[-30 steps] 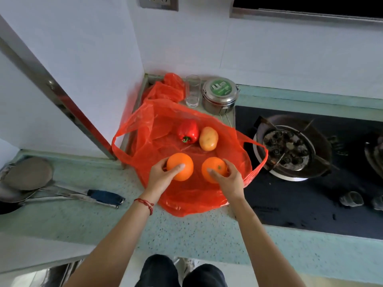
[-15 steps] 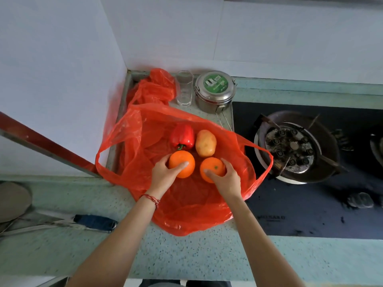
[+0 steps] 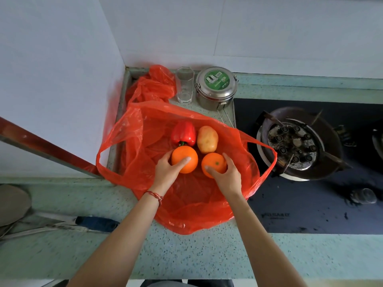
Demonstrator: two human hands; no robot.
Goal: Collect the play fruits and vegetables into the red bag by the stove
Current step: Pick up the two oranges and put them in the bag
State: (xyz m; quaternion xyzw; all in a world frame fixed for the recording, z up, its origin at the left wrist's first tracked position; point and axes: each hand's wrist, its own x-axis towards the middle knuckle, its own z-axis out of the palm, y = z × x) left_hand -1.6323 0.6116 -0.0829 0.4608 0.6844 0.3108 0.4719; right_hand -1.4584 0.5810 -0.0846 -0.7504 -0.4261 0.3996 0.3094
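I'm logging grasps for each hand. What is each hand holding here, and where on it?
Left hand grips the larger round orange play fruit by its near-left side; right hand grips the smaller orange fruit by its near-right side.

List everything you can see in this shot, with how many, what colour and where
thin plastic bag: one, red, open on the counter left of the stove
crumpled plastic bag: one, red, back corner
round play oranges: two, orange, in the open bag, left one, right one
play bell pepper: one, red, in the bag behind the left orange
play potato: one, tan, right of the pepper
clear drinking glass: one, by the back wall
round steel tin with a green label: one, right of the glass
gas stove: one, black, right side
metal utensil with a blue handle: one, counter at left
hands: left hand on the left orange, right hand on the right orange
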